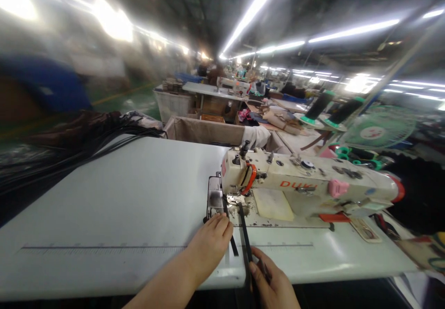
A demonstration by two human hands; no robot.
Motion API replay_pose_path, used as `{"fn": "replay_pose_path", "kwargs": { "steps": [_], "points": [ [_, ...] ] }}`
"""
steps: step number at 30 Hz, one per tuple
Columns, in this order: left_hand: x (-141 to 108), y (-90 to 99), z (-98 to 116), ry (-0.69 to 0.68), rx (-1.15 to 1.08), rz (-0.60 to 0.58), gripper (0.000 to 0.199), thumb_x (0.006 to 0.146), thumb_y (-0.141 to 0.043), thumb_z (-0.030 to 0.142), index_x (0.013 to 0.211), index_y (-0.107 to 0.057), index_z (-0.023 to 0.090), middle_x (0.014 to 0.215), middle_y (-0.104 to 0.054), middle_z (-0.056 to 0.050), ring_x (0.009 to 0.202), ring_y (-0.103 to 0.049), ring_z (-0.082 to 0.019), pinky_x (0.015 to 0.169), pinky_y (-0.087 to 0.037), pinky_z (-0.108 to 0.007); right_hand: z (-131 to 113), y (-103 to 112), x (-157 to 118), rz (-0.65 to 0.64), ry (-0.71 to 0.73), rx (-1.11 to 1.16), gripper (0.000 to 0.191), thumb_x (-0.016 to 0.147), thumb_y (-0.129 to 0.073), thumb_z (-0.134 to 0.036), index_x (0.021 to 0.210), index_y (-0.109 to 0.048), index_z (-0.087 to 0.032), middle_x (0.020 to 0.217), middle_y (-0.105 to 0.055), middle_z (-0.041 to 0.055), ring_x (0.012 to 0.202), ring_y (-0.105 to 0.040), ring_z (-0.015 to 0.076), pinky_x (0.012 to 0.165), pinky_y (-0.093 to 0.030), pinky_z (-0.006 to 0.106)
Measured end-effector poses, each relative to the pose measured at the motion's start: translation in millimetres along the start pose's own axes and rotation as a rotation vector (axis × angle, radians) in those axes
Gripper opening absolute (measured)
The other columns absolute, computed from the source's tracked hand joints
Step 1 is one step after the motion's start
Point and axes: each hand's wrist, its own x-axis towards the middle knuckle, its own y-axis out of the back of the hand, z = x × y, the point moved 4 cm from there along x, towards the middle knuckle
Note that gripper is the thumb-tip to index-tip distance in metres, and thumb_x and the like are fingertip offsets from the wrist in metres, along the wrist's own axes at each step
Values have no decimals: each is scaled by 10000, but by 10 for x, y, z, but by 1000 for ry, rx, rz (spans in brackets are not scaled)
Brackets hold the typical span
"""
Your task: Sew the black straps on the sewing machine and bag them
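An industrial sewing machine (299, 183) stands on the pale table, its needle area lit by a lamp. My left hand (217, 234) lies just in front of the needle plate, fingers bent together over a narrow black strip (235, 247) whose end sticks out below them. A second, longer black strip (245, 232) runs from the presser foot toward me over the table edge. My right hand (266, 276) pinches this longer strip at the front edge. Something dark also shows between the right fingers, too unclear to name.
A printed ruler (104, 248) crosses the table (139, 193). Long black strips (86, 156) drape over the left edge. Behind stands a fabric-lined bin (201, 130). Black thread cones (318, 107) and a green fan (377, 130) are at the back right.
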Motion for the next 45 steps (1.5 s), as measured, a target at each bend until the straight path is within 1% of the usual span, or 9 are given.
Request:
{"fn": "replay_pose_path", "kwargs": {
  "steps": [4,10,18,22,29,36,39,42,45],
  "points": [
    [8,38,-3,3,3,-17,284,944,-488,42,1184,-632,94,1186,-707,-148,1136,-690,-252,1080,-522,-361,-2,-48,-19,-26,-36,39,710,888,-543,-710,1303,-714,-159,805,-770,84,766,-729,273,865,-584,393],
    [-7,-6,-8,9,4,-41,284,963,-471,44,1194,-626,100,1187,-702,-148,1161,-677,-250,1087,-516,-377,25,-24,-43,34,-25,44,644,863,-600,-687,1246,-750,-191,996,-793,111,1013,-730,310,979,-549,426],
    [-22,-28,-24,21,-19,-99,319,941,-463,17,1189,-639,111,1246,-687,-162,1172,-671,-246,1092,-514,-376,37,-32,-40,35,10,46,585,885,-596,-653,1241,-755,-217,955,-794,100,1014,-731,306,939,-574,416],
    [7,-28,-53,59,-78,-149,381,906,-458,-22,1224,-630,96,1279,-671,-173,1218,-650,-261,1126,-494,-400,66,-33,-49,22,1,42,609,895,-578,-662,1272,-741,-212,933,-792,99,969,-738,300,914,-579,403],
    [167,-10,-199,192,-170,-322,594,768,-375,-132,1225,-640,140,1389,-607,-139,1312,-584,-259,1179,-455,-421,92,-48,-53,-6,-16,66,662,898,-559,-698,1306,-720,-201,897,-792,92,815,-739,267,851,-589,374],
    [181,-31,-282,199,-243,-273,710,746,-362,-136,1357,-566,163,1436,-565,-142,1369,-534,-249,1185,-446,-425,72,-78,-51,-63,-3,65,629,965,-505,-619,1360,-669,-157,877,-791,92,731,-726,251,841,-590,385],
    [147,-52,-298,216,-311,-242,703,741,-359,-136,1335,-579,168,1435,-568,-136,1381,-525,-241,1190,-442,-419,76,-77,-54,-51,11,63,602,971,-516,-585,1368,-665,-157,1109,-788,134,935,-750,280,955,-565,408],
    [136,-94,-398,307,-467,-178,564,771,-362,-119,1132,-671,185,1344,-627,-102,1326,-573,-210,1148,-484,-370,73,-74,-54,-33,41,39,564,962,-548,-563,1346,-687,-175,1302,-726,142,1233,-662,310,1107,-474,433],
    [187,-165,-628,448,-562,-74,411,843,-395,-49,961,-701,198,1221,-669,-78,1196,-641,-188,1080,-530,-354,30,-95,-58,-57,56,31,555,975,-531,-544,1364,-676,-175,1338,-707,141,1294,-624,305,1137,-445,426]
  ]
}}
